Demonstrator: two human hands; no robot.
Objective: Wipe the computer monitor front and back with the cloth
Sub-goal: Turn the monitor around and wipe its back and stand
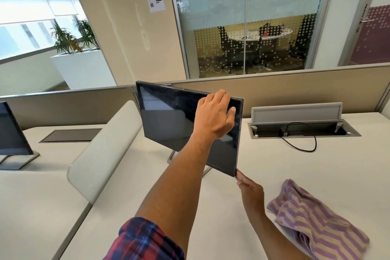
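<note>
Monitor [168, 120] stands on worktop [316, 175], turned sideways. Left hand [213, 115] grips top right corner. Right hand [250, 189] pinches bottom right corner. Both probably swing screen round to reach back. Cloth [312, 217] lies loose beside right arm, waiting.
</note>
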